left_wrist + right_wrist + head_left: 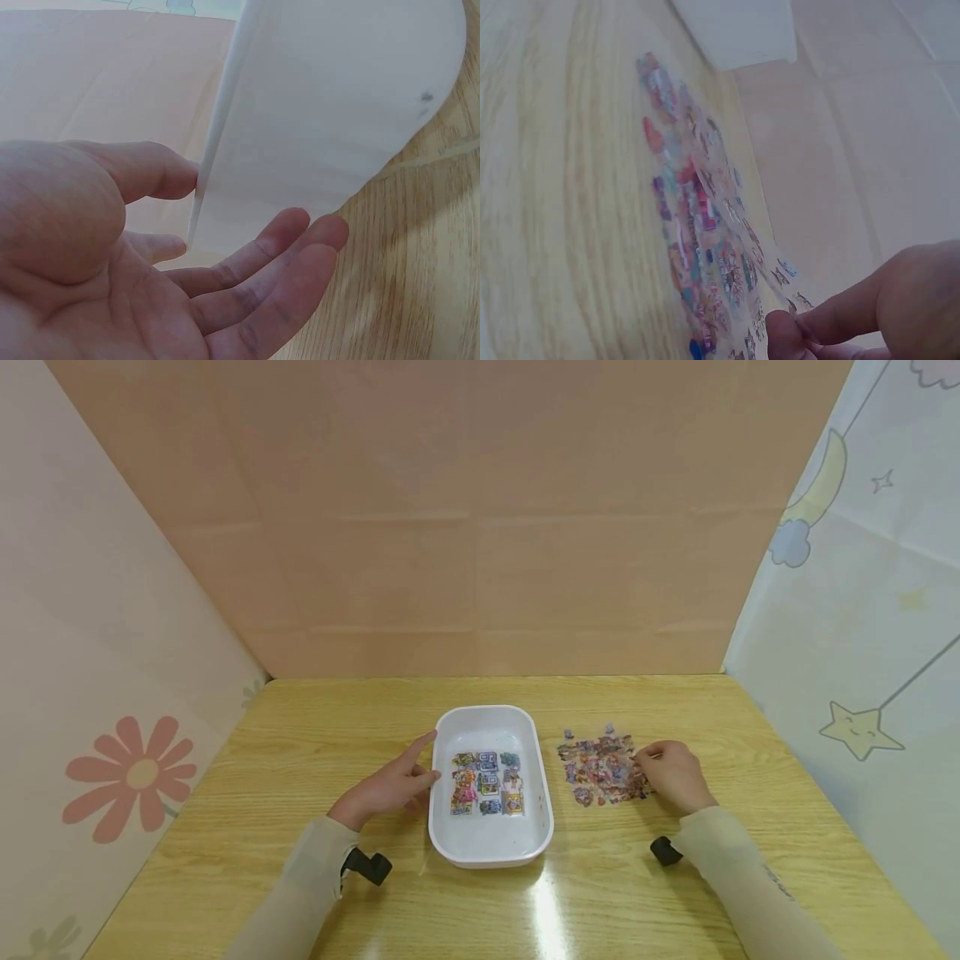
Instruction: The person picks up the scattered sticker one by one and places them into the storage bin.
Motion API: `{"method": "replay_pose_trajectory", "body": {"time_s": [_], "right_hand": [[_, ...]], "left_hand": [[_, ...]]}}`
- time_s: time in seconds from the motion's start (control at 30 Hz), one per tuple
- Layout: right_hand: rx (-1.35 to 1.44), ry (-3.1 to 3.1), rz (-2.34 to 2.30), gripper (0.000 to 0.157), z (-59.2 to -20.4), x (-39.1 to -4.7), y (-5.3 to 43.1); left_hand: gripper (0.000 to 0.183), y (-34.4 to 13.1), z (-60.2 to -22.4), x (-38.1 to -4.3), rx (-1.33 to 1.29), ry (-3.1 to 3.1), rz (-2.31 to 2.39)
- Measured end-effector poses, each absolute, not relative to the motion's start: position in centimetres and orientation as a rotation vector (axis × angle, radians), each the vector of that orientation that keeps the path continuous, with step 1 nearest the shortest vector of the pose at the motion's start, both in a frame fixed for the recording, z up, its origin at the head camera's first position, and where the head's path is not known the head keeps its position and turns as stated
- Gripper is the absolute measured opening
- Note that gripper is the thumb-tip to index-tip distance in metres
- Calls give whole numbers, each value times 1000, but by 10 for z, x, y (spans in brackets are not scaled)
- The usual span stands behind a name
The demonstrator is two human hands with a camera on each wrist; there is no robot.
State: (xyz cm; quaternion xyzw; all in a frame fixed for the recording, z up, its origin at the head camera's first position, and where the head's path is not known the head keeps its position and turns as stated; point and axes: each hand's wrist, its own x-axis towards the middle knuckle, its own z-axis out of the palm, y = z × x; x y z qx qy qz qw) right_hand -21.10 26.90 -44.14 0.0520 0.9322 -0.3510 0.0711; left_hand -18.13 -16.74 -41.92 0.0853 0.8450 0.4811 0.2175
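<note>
A white oblong tray holds several colourful cartoon stickers on its floor. My left hand touches the tray's left rim with thumb and index finger, while the other fingers lie loosely bent beside the outer wall in the left wrist view. To the right of the tray lies a layered pile of clear stickers with small printed figures. At the pile's right edge, my right hand pinches a clear sticker sheet between thumb and fingertips. In the right wrist view this sheet slants up from the pile.
A wood-grain table carries the tray and stickers. Behind it stands a plain peach backdrop, with printed panels on the left and right sides. Black wrist mounts stick out beneath both sleeves.
</note>
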Motion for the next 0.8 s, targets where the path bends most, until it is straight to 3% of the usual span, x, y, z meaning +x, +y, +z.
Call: {"method": "replay_pose_trajectory", "body": {"time_s": [0.8], "right_hand": [[93, 2635, -1369, 47, -421, -205, 276]], "left_hand": [[72, -167, -419, -180, 220, 2318, 1360]]}}
